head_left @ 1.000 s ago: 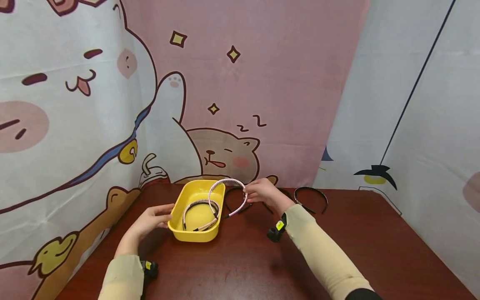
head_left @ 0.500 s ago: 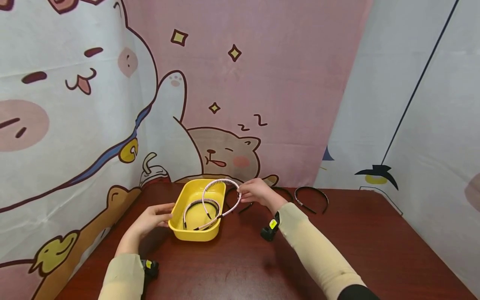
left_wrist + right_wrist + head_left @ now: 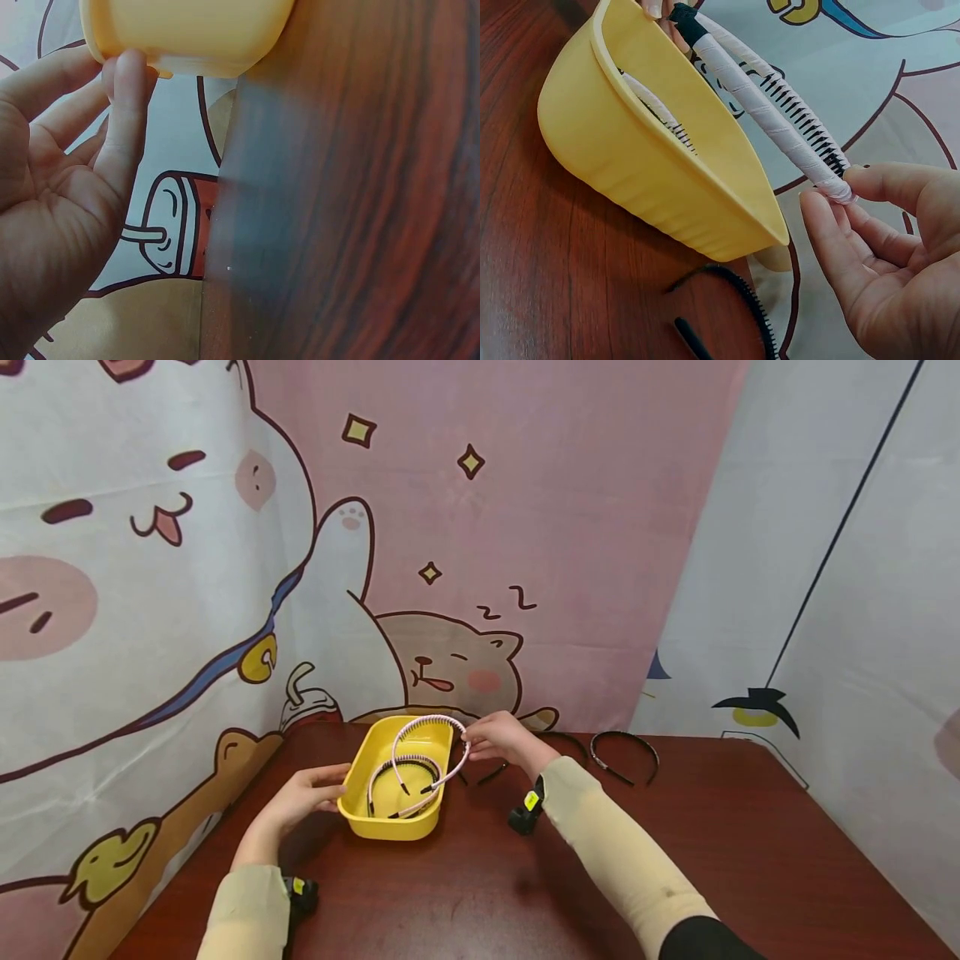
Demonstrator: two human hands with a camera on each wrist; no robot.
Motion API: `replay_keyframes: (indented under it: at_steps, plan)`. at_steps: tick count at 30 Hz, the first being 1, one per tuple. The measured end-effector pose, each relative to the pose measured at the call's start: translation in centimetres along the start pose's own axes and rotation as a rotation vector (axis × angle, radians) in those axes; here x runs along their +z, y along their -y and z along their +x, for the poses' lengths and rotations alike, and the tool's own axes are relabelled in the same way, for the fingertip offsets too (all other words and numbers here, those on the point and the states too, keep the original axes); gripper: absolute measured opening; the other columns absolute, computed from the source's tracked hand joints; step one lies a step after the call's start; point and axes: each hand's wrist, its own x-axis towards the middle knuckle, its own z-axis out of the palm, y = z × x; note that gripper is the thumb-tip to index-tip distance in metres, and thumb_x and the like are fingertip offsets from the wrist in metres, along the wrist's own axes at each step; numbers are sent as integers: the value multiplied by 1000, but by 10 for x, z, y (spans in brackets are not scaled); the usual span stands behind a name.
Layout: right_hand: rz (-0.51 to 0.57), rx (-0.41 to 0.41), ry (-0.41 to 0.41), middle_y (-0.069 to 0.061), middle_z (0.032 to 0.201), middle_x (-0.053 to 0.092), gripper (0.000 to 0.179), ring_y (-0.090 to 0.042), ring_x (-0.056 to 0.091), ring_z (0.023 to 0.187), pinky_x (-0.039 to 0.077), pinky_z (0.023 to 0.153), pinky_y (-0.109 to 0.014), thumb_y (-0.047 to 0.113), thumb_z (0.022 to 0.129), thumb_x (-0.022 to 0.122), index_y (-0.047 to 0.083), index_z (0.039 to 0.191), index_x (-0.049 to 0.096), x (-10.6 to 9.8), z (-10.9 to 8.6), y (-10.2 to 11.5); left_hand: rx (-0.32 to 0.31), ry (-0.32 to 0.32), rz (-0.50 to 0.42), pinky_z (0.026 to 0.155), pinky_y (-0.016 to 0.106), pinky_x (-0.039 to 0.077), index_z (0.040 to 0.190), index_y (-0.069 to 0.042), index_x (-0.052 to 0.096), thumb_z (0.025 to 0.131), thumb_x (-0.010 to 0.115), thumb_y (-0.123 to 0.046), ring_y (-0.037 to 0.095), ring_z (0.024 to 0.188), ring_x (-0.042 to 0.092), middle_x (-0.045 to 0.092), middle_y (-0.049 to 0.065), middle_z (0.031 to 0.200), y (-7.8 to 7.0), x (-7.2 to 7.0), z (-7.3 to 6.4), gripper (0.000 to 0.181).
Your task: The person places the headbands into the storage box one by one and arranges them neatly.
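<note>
My right hand (image 3: 501, 739) pinches a pale pink toothed headband (image 3: 761, 111) between thumb and fingers. Its dark tips hang over the yellow plastic basket (image 3: 390, 832), in the head view. At the basket's left side, the straight fingers of my left hand (image 3: 303, 797) touch the outside by the rim. Another pink headband (image 3: 372, 789) lies inside the basket, with a dark one against it. In the right wrist view a black toothed headband (image 3: 754, 300) rests on the table beside the basket. Part of the black headbands behind my right hand is hidden.
To the right on the brown table (image 3: 600, 860) lies a black headband (image 3: 625, 737). Another black headband (image 3: 573, 743) shows partly behind my right wrist. A cartoon-printed curtain (image 3: 600, 568) hangs along the table's back and sides.
My right hand has moved left, bringing the pink headband from the basket's right edge to over its inside. My left hand has stayed at the basket's side.
</note>
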Motion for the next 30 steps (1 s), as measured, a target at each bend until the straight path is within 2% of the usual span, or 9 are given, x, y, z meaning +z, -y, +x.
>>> replay_keyframes:
  at_steps: [7,15,20,30]
  plan:
    - [6,39,-28,-13,77,61,23,-18,63,63,58,67,-34,-1,86,64,-15,104,62,12,11,0,-9,-11,-6,77,34,57,139,8,46,94,62,-8,37,95,64,53,29,132,-1,2,1,50]
    - [2,56,-10,-13,75,61,19,-18,64,62,58,65,-33,-2,86,64,-14,101,63,24,15,-2,-12,-10,-17,77,35,57,139,8,46,94,62,-9,37,94,64,53,28,132,0,0,0,50]
    - [-13,65,-21,-14,74,63,16,-19,64,60,58,63,-33,-2,84,67,-11,96,64,31,20,-5,-14,-7,-13,78,35,56,139,7,46,94,62,-10,32,92,66,55,27,130,1,0,-2,51]
    - [-38,86,-61,-14,74,63,20,-20,64,59,58,66,-35,-2,84,68,-11,100,61,41,24,-5,-22,-10,-1,79,35,56,139,6,46,94,62,-11,28,91,66,54,25,132,0,1,-1,51]
